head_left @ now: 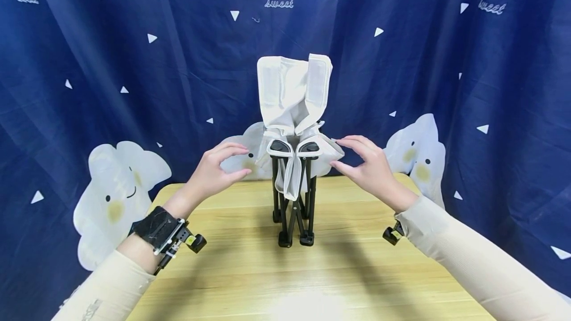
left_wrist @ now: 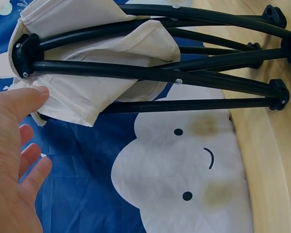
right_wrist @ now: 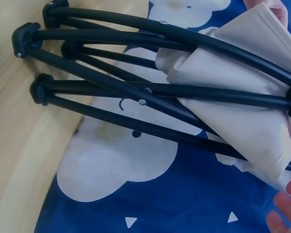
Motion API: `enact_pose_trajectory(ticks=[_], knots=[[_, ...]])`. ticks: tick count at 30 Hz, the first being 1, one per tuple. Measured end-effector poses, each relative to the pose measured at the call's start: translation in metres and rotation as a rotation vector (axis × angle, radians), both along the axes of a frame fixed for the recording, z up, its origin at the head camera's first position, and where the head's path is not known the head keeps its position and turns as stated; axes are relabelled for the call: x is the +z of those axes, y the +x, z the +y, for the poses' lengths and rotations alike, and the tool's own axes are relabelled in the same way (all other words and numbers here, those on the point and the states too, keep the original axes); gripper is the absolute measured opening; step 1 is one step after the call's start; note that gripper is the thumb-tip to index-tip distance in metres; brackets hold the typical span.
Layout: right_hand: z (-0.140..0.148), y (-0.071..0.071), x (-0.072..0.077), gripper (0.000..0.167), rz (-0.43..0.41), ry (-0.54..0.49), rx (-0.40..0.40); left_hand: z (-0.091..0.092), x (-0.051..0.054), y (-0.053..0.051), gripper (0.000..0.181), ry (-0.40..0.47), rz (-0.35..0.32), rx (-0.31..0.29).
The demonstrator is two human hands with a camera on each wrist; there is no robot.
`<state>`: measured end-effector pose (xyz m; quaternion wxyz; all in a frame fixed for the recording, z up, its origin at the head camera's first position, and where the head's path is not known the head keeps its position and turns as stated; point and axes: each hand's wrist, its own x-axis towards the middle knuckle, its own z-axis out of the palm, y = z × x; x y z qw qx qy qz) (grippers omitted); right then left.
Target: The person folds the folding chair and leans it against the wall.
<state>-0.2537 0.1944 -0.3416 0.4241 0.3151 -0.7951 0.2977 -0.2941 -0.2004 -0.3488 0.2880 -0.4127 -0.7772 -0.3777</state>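
Collapsed white-fabric, black-tube folding frame (head_left: 291, 176) stands upright on the light wood table (head_left: 223, 271), toward the far edge. I'd load both sides evenly, keep cloth clear of the crossed legs (left_wrist: 136, 73). Fabric bunched, 2 flaps (head_left: 317, 80) up top. Left hand (head_left: 213, 168): thumb and fingers parted, holding nothing. Right hand (head_left: 370, 167): likewise parted at the fabric's edge; can't tell contact.

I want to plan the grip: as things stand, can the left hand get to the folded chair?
Probably yes: the left hand is close beside the folded chair, and nothing visible stands between them.
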Motion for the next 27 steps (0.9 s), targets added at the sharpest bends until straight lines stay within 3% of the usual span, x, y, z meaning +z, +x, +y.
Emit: enact_pose_trajectory(ticks=[27], knots=[[0.012, 0.000, -0.014, 0.054, -0.071, -0.011, -0.059, -0.009, -0.019, 0.002, 0.042, -0.015, -0.016, 0.040]])
